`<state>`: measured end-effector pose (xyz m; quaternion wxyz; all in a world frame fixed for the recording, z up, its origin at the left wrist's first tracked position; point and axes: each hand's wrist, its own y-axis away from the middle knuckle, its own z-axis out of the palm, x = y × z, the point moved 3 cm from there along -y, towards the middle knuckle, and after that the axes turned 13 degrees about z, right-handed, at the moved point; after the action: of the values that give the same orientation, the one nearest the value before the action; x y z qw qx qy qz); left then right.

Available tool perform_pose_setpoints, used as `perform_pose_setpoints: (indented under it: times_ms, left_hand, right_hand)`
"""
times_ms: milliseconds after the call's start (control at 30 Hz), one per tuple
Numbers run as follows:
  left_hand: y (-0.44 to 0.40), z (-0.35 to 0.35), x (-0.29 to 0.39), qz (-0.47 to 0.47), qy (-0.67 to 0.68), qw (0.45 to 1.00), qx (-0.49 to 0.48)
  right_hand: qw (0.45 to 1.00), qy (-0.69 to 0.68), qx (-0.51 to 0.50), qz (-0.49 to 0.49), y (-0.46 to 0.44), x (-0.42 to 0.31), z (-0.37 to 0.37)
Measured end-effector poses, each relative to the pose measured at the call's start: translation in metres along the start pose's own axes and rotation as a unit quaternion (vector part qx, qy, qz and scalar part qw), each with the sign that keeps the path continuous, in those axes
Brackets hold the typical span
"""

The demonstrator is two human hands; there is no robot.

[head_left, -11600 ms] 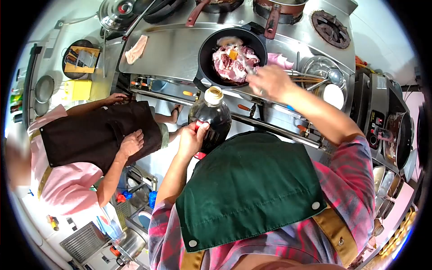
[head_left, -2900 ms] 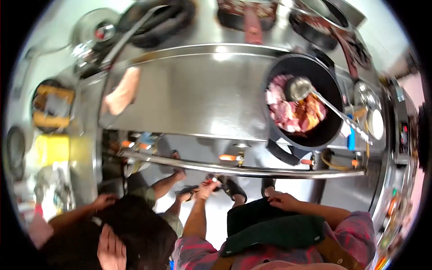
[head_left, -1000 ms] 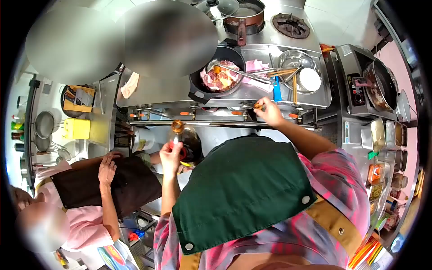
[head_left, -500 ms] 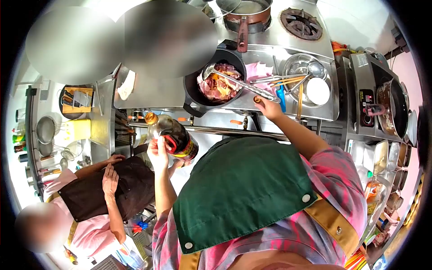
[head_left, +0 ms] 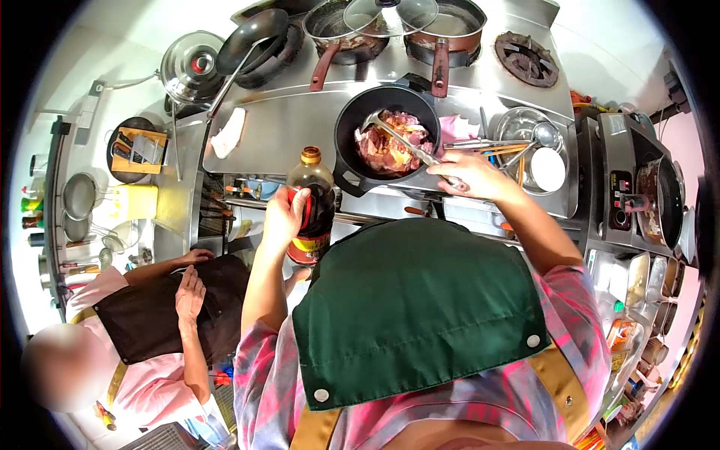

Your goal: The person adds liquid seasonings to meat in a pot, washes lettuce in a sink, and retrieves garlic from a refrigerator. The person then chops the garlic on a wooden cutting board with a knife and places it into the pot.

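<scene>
My left hand (head_left: 281, 217) is closed round the red handle of a large bottle of dark sauce (head_left: 319, 199). The bottle stands upright in the air in front of the counter, its brown-rimmed neck uppermost. A black pot (head_left: 346, 161) on the counter contains pieces of raw meat (head_left: 386, 154) with dark and yellowish patches. Over the pot's right side, my right hand (head_left: 476, 176) has its fingers round the handle of a metal ladle (head_left: 409, 145), whose head rests in the meat. The small brown object seen in this hand earlier is hidden.
Right of the pot are a pink cloth (head_left: 456, 129), chopsticks, a metal bowl (head_left: 517, 120) and a white bowl (head_left: 548, 171). Pans (head_left: 337, 45) and a glass lid (head_left: 405, 16) occupy the stove behind. A co-worker in a dark apron (head_left: 165, 311) stands to my left.
The bottle has gone from tilted to upright. My right hand has come onto the ladle handle, whose end has swung toward me. The view has shifted, showing more of the stove.
</scene>
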<state>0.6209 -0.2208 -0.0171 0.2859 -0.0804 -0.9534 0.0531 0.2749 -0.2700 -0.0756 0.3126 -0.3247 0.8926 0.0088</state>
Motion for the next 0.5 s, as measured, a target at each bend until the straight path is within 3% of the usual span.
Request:
perform_pose_setpoints:
  times_ms: [167,233,267,333,367,500]
  left_hand:
    - [-0.023,-0.008,0.010,0.017,-0.056,0.997,-0.059]
    - [-0.032,-0.008,0.008,0.030,-0.068,0.993,-0.097]
    - [-0.036,-0.009,0.010,0.026,-0.072,0.991,-0.107]
    - [-0.044,-0.010,0.012,0.031,-0.074,0.990,-0.115]
    - [-0.048,-0.009,0.012,0.035,-0.075,0.988,-0.129]
    - [-0.059,0.000,0.005,0.026,-0.070,0.983,-0.168]
  right_hand:
    - [0.987,-0.012,0.133,-0.089,-0.032,0.005,-0.010]
    - [0.948,-0.192,0.249,-0.052,-0.037,0.006,-0.018]
    - [0.878,-0.405,0.216,0.137,-0.031,0.007,-0.013]
    - [0.769,-0.556,0.210,0.233,-0.024,0.000,-0.031]
    - [0.714,-0.615,0.203,0.265,-0.020,0.001,-0.034]
    - [0.686,-0.633,0.237,0.269,-0.003,-0.014,-0.042]
